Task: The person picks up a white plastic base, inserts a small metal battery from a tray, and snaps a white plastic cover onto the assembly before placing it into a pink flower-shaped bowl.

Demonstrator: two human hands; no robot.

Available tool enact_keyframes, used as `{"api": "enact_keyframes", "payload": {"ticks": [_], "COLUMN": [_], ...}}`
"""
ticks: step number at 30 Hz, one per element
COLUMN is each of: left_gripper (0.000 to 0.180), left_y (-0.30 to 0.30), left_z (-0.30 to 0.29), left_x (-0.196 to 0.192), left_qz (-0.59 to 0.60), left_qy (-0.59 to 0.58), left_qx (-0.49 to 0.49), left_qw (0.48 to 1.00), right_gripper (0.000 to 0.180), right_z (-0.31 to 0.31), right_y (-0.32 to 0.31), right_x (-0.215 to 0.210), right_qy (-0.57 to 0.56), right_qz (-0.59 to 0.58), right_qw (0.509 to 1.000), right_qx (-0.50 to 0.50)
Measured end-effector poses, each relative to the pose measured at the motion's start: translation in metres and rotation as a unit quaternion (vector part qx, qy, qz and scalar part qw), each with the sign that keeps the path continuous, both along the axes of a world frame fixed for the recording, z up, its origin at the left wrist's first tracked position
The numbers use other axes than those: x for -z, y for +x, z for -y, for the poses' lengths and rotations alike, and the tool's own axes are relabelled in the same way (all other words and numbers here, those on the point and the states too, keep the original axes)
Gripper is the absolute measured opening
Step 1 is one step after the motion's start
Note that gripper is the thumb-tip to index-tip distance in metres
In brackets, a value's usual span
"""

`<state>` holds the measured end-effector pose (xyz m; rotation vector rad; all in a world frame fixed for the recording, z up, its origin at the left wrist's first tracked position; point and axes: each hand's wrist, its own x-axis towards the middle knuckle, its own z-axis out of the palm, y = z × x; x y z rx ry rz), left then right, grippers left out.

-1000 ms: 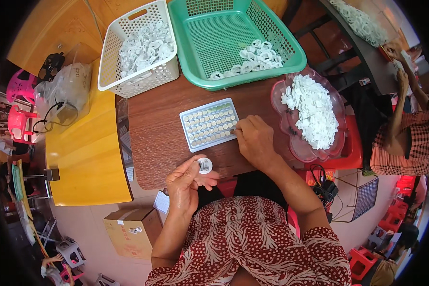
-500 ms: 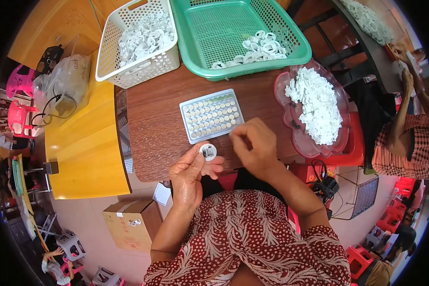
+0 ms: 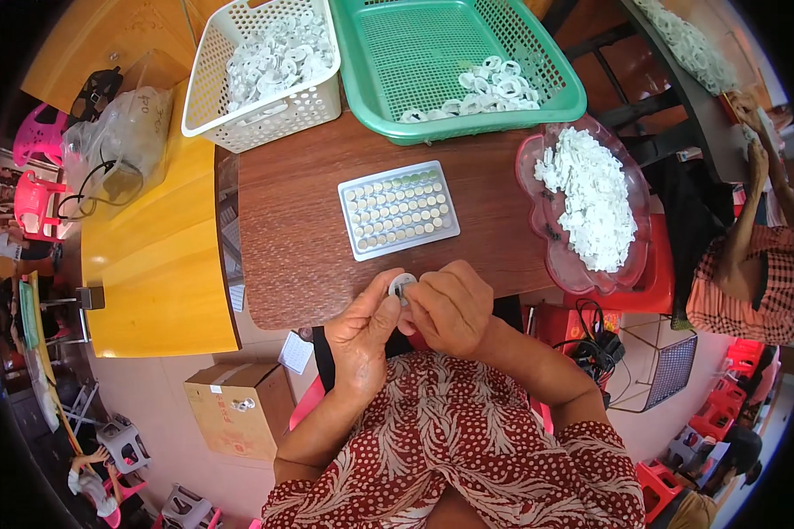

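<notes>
My left hand (image 3: 362,335) pinches a small round white plastic disc (image 3: 400,284) just past the table's near edge. A dark fitting shows on the disc's face. My right hand (image 3: 454,307) is closed, its fingertips against the disc; whatever they hold, if anything, is hidden. Beyond both hands lies a pale plastic tray (image 3: 360,254) with rows of round, silvery button cells (image 3: 397,212). Some slots in its far right corner and right side hold no cell.
A white basket (image 3: 265,123) heaped with clear-white discs and a green basket (image 3: 468,128) with several white rings stand at the back. At right, a pink dish (image 3: 538,207) of small white parts rests on a red stool (image 3: 653,282). A co-worker's arm (image 3: 741,238) shows far right.
My right hand has come from beside the tray's near corner down to the disc in my left hand. The disc has tilted and moved slightly right.
</notes>
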<state>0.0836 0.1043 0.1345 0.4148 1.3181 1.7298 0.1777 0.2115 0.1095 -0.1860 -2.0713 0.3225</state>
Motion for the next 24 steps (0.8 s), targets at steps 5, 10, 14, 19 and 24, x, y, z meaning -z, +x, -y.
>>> {"api": "enact_keyframes", "payload": {"ticks": [5,10,14,19,24], "left_gripper": [0.03,0.03,0.031,0.033,0.03], "left_y": [0.0,0.002,0.003,0.002,0.003], "left_z": [0.006,0.008,0.008,0.007,0.004], "left_x": [0.005,0.007,0.006,0.005,0.004], "left_qz": [-0.007,0.005,0.019,0.043,0.033], "left_qy": [0.013,0.007,0.013,0.015,0.005], "left_qx": [0.019,0.015,0.006,0.015,0.005], "left_qw": [1.0,1.0,1.0,0.999,0.999], "right_gripper": [0.026,0.032,0.021,0.012,0.011], "right_z": [0.006,0.007,0.012,0.02,0.02], "right_y": [0.004,0.007,0.009,0.01,0.006], "right_x": [-0.006,-0.007,-0.011,-0.013,-0.017], "right_qy": [-0.021,-0.063,-0.196,-0.436,-0.585], "right_qz": [0.027,0.053,0.055,0.061,0.085], "right_qw": [0.999,0.996,0.979,0.898,0.806], "right_qx": [-0.01,-0.02,-0.021,0.011,0.014]}}
